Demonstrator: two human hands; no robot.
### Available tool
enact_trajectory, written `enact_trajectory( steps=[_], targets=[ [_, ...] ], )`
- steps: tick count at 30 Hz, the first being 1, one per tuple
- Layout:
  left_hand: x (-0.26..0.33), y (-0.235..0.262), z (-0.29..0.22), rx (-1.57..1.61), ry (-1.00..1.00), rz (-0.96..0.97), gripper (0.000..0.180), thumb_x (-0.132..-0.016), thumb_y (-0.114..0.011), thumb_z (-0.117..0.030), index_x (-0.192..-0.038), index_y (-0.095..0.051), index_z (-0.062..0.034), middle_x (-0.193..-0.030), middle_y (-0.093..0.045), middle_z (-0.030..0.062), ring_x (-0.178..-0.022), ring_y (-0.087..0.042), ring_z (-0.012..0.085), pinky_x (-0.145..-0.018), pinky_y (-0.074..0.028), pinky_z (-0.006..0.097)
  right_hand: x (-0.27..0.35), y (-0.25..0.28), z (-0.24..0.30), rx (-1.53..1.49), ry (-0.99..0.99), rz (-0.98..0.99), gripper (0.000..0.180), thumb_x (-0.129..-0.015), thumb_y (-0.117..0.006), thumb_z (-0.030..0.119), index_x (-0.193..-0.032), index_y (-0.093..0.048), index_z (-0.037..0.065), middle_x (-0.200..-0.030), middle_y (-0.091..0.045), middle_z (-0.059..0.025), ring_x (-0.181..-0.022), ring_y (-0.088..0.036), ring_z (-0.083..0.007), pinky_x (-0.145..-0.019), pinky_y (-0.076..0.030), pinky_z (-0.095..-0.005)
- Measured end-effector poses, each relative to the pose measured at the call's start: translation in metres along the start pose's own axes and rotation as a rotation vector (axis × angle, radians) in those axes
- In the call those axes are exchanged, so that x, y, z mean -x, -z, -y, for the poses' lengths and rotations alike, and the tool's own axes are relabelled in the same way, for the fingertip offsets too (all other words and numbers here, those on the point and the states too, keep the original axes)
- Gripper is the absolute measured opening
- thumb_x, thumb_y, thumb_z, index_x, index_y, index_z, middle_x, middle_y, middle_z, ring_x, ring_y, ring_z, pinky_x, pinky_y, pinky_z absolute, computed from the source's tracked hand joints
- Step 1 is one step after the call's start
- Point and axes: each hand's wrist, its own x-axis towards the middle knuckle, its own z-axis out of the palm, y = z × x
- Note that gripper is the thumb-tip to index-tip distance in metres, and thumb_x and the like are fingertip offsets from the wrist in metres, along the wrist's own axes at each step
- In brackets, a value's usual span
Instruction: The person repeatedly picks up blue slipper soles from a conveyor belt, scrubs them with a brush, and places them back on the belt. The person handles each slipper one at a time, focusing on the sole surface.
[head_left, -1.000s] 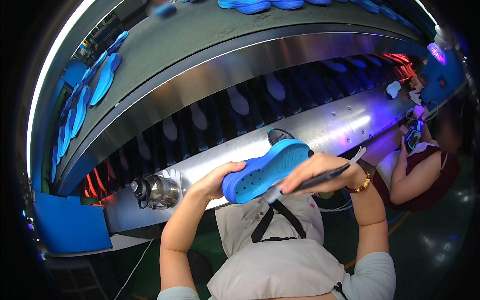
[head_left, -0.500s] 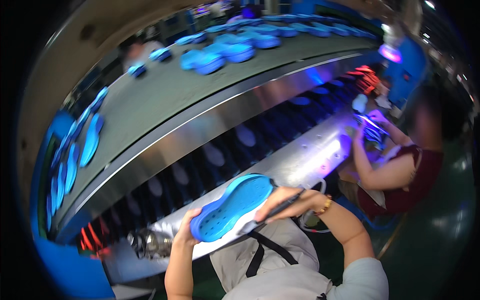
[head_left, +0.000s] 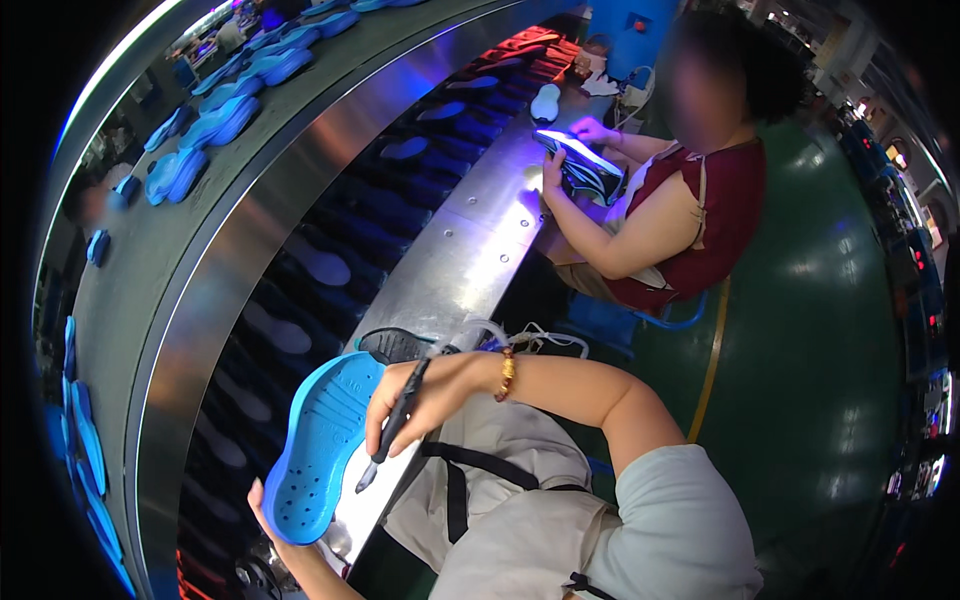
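My left hand (head_left: 272,518) is closed on the near edge of a bright blue shoe sole (head_left: 322,432), with the thumb outside the rim. The sole is tilted, its hollow inner side up, dotted with small holes at the near end and grooved farther up. My right hand (head_left: 440,388) grips a black pen-like tool (head_left: 401,408) with a narrow pointed tip. The tip points down beside the sole's right edge, apart from it. The right fingers are close to the sole's far right rim; contact there cannot be made out.
A metal bench (head_left: 440,235) runs in front of me, with a dark mesh piece (head_left: 395,343) on it. Left is a conveyor belt (head_left: 190,235) carrying blue soles (head_left: 225,120); dark soles (head_left: 320,262) lie below. A co-worker (head_left: 690,215) sits at the far right, handling a shoe part under purple light.
My view has swung to the right, so the bench and co-worker sit farther left. The sole now stands more upright in the picture. Both hands keep their hold, and the tool's tip points downward.
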Motion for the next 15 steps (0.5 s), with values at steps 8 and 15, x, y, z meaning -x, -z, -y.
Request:
enact_trajectory(
  steps=[8, 15],
  targets=[
    [-0.036, -0.02, 0.072, 0.28, -0.305, 0.385, 0.088, -0.077, -0.032, -0.073, -0.132, -0.033, -0.005, -0.117, -0.051, 0.0221, -0.104, -0.052, 0.0395, -0.09, -0.041, 0.051, -0.019, -0.075, -0.044, -0.245, -0.051, -0.456, 0.021, -0.079, -0.063, 0.003, -0.099, -0.064, -0.003, -0.092, -0.066, -0.0096, -0.082, -0.061, -0.0114, -0.074, -0.049, -0.023],
    [0.0, -0.024, 0.086, 0.507, -0.153, 0.429, 0.088, -0.078, -0.014, -0.076, -0.131, -0.037, -0.0094, -0.118, -0.051, 0.0203, -0.107, -0.051, 0.0333, -0.092, -0.041, 0.047, -0.035, -0.093, -0.044, -0.241, -0.143, -0.529, 0.018, -0.077, -0.063, 0.002, -0.094, -0.065, -0.004, -0.089, -0.066, -0.0099, -0.08, -0.061, -0.0109, -0.072, -0.049, -0.0214]
  ],
)
